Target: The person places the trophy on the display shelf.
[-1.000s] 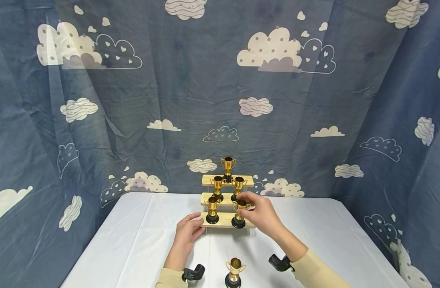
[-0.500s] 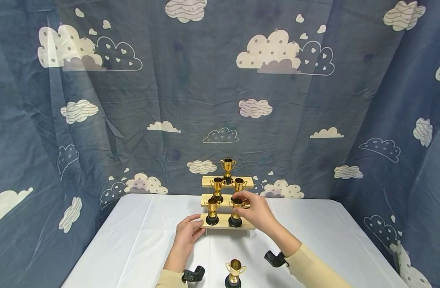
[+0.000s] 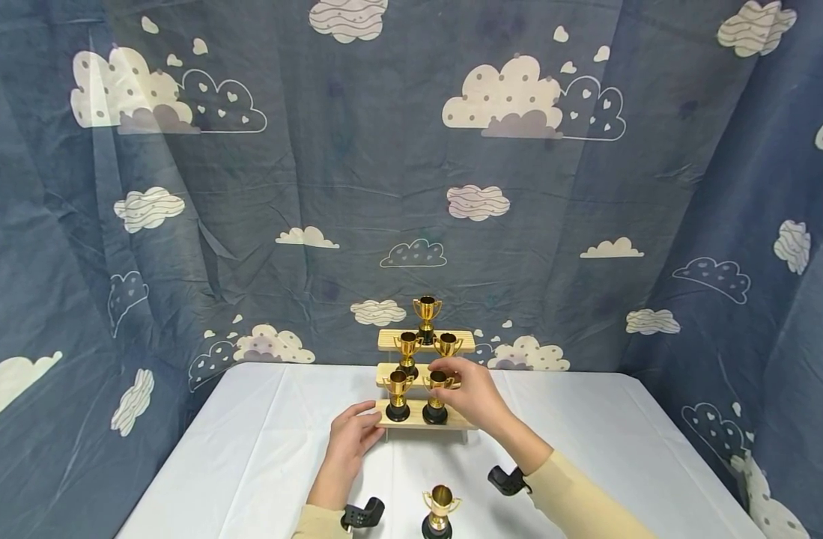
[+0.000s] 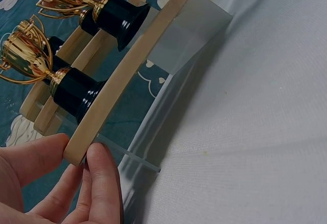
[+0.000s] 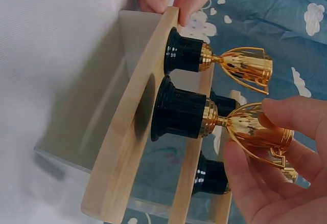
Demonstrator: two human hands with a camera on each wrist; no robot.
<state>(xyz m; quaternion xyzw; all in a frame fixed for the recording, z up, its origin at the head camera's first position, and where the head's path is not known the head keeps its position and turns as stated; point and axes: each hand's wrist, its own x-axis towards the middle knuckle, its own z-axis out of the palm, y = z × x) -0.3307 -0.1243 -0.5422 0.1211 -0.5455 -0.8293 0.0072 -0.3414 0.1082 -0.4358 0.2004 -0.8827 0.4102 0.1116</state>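
My right hand (image 3: 480, 397) pinches the cup of a small gold trophy (image 5: 179, 109) with a black base, thumb on one side and fingers on the other. The trophy's base is right at the lowest plank of a three-tier wooden display stand (image 3: 416, 416), at the right of another upright trophy (image 3: 398, 397). My left hand (image 3: 349, 442) grips that plank's left end, and in the left wrist view the thumb (image 4: 41, 155) lies on one face with fingers on the other. Several matching trophies stand above: two on the middle tier, one partly hidden by my right hand, and one top trophy (image 3: 427, 313).
One more gold trophy (image 3: 438, 513) stands on the white tablecloth (image 3: 283, 434) in front of the stand, between my forearms. Clear supports (image 4: 196, 32) hold the planks up. A blue cloud-print curtain (image 3: 357, 172) hangs behind and at both sides.
My right hand has shifted left along the lowest plank with its trophy, bringing it closer to the left trophy. The left hand has stayed on the plank's end.
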